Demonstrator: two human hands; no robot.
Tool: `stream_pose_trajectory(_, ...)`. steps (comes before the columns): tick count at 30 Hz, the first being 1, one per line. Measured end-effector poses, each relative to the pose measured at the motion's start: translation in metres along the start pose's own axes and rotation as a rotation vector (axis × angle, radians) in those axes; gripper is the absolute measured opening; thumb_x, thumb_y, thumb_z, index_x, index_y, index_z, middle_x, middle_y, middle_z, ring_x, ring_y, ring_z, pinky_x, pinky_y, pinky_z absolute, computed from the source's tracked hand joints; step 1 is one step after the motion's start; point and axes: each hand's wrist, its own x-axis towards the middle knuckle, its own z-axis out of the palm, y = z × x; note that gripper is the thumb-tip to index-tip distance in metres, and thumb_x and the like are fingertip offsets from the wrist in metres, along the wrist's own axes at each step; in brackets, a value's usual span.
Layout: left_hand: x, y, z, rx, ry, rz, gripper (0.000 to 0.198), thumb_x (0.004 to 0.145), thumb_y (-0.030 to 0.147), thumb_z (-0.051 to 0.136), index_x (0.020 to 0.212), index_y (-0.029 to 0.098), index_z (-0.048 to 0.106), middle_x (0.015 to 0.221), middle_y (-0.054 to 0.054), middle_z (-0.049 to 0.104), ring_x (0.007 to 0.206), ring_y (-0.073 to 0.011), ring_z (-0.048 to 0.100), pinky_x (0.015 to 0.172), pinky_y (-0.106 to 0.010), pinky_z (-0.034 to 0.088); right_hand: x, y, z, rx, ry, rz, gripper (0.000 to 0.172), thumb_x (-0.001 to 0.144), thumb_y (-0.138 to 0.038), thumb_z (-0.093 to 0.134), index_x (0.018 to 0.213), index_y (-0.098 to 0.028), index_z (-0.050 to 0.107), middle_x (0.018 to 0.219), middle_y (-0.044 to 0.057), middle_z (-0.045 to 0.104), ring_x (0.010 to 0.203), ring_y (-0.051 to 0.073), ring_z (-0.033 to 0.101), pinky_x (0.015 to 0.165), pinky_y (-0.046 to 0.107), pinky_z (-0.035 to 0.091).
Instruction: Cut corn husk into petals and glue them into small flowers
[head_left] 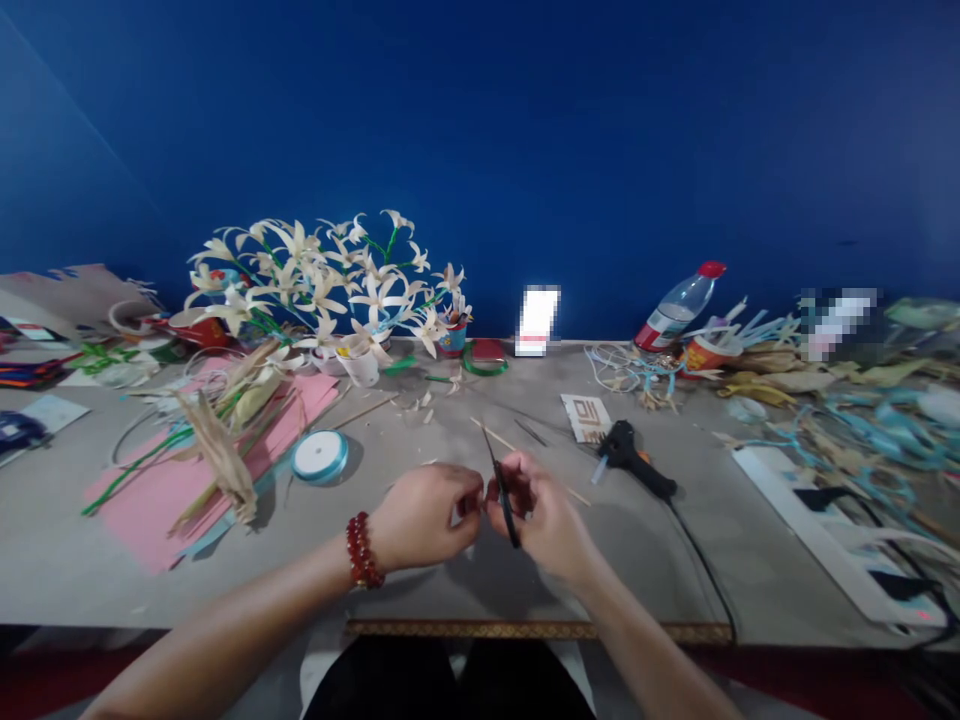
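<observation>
My left hand (pixel 431 510), with a red bead bracelet (pixel 361 550) at the wrist, is closed in a pinch in front of me. Its fingertips meet those of my right hand (pixel 551 515) around a small pale piece that I cannot make out. A dark, narrow pair of scissors (pixel 505 495), seen nearly edge-on, rests in my right hand with its thin tip pointing up and away. Beyond the hands, a thin stick (pixel 491 433) and pale scraps (pixel 426 400) lie on the grey table (pixel 420 590).
White handmade flowers (pixel 322 290) stand at the back left. A ribbon spool (pixel 320 455) and pink paper (pixel 142 510) lie left. To the right are a black glue gun (pixel 637 460) with its cord, a white power strip (pixel 832 540), a tilted bottle (pixel 679 305) and tangled blue strips (pixel 862 450).
</observation>
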Motion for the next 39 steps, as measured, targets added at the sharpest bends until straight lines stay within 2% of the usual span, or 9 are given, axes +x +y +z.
stream_pose_trajectory(7, -0.001, -0.001, 0.006, 0.071, 0.037, 0.032, 0.008, 0.074, 0.016, 0.05, 0.076, 0.021, 0.057, 0.08, -0.002, 0.066, 0.078, -0.0201, 0.062, 0.073, -0.028, 0.044, -0.003, -0.005, 0.003, 0.052, 0.022, -0.001, 0.028, 0.071, -0.022, 0.07, 0.085, -0.022, 0.045, 0.073, -0.003, 0.058, 0.055, 0.01, 0.047, 0.051, 0.021, 0.037)
stream_pose_trajectory(12, -0.002, 0.001, 0.005, 0.091, 0.093, 0.045, 0.01, 0.077, 0.018, 0.052, 0.084, 0.02, 0.057, 0.083, -0.004, 0.067, 0.079, -0.0213, 0.062, 0.071, -0.029, 0.044, -0.007, -0.01, 0.002, -0.01, 0.044, -0.08, 0.028, 0.074, -0.022, 0.069, 0.092, -0.024, 0.047, 0.071, -0.004, 0.054, 0.058, 0.013, 0.05, 0.058, 0.026, 0.043)
stream_pose_trajectory(18, -0.005, -0.002, 0.005, 0.126, 0.119, 0.072, 0.008, 0.077, 0.019, 0.053, 0.084, 0.02, 0.057, 0.082, -0.005, 0.066, 0.079, -0.0225, 0.062, 0.067, -0.03, 0.043, -0.009, -0.017, -0.004, -0.099, 0.033, -0.186, 0.031, 0.077, -0.017, 0.066, 0.102, -0.026, 0.05, 0.069, -0.004, 0.051, 0.059, 0.015, 0.05, 0.062, 0.029, 0.043)
stream_pose_trajectory(25, -0.005, -0.002, 0.006, 0.113, 0.076, 0.026, 0.007, 0.076, 0.016, 0.053, 0.079, 0.02, 0.057, 0.085, -0.005, 0.067, 0.083, -0.022, 0.063, 0.077, -0.03, 0.044, -0.009, -0.005, -0.002, -0.228, 0.085, -0.217, 0.029, 0.078, -0.019, 0.063, 0.101, -0.024, 0.045, 0.063, -0.007, 0.046, 0.055, 0.012, 0.049, 0.059, 0.025, 0.04)
stream_pose_trajectory(30, -0.004, -0.001, 0.007, 0.008, 0.047, 0.015, 0.009, 0.074, 0.015, 0.054, 0.077, 0.02, 0.06, 0.087, -0.003, 0.069, 0.084, -0.0207, 0.063, 0.08, -0.029, 0.045, -0.011, -0.005, 0.002, -0.202, 0.109, -0.195, 0.029, 0.075, -0.017, 0.063, 0.098, -0.023, 0.048, 0.066, -0.007, 0.049, 0.055, 0.012, 0.049, 0.058, 0.024, 0.04)
stream_pose_trajectory(36, -0.003, 0.002, 0.006, -0.09, 0.067, 0.04, 0.014, 0.07, 0.011, 0.054, 0.078, 0.02, 0.061, 0.091, -0.003, 0.069, 0.085, -0.02, 0.063, 0.08, -0.028, 0.045, -0.01, -0.011, 0.001, -0.174, 0.063, -0.168, 0.025, 0.072, -0.013, 0.063, 0.091, -0.023, 0.049, 0.067, -0.006, 0.051, 0.054, 0.01, 0.045, 0.056, 0.023, 0.039)
stream_pose_trajectory(39, -0.003, 0.003, 0.002, -0.162, 0.052, 0.024, 0.015, 0.07, 0.011, 0.055, 0.081, 0.02, 0.062, 0.086, -0.002, 0.069, 0.081, -0.0189, 0.063, 0.078, -0.028, 0.045, -0.008, -0.012, -0.002, -0.074, 0.052, -0.114, 0.025, 0.072, -0.017, 0.067, 0.089, -0.023, 0.049, 0.072, -0.005, 0.054, 0.054, 0.01, 0.044, 0.053, 0.022, 0.038)
